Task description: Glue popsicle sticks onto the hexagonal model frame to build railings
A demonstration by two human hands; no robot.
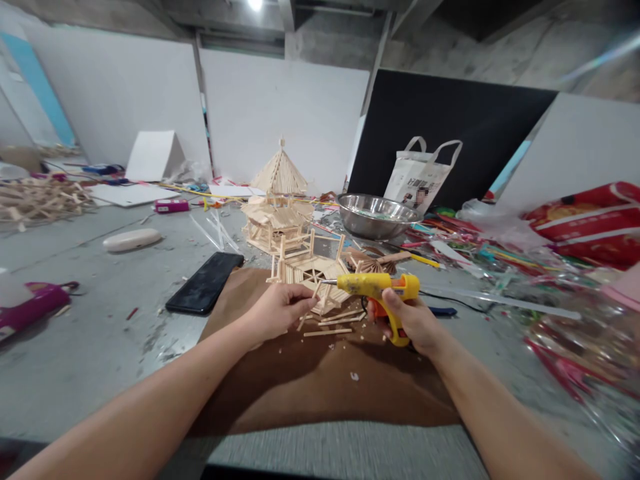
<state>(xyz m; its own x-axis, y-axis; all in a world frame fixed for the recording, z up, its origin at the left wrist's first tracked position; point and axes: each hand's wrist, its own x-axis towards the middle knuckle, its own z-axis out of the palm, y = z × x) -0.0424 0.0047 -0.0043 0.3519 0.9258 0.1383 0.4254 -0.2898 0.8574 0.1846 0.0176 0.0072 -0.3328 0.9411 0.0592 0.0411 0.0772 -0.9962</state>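
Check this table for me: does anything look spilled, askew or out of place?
Mostly clutter: pale scraps dot the brown sheet near the yellow glue gun, and crumpled clear plastic sprawls across the table's right side, looking like unsorted waste.

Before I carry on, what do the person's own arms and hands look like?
The bare, sleeveless left forearm and equally bare right forearm taper forward, with no watch or bracelet showing. The ungloved left hand and ungloved right hand show no clear rings or markings; nail detail is too small to tell.
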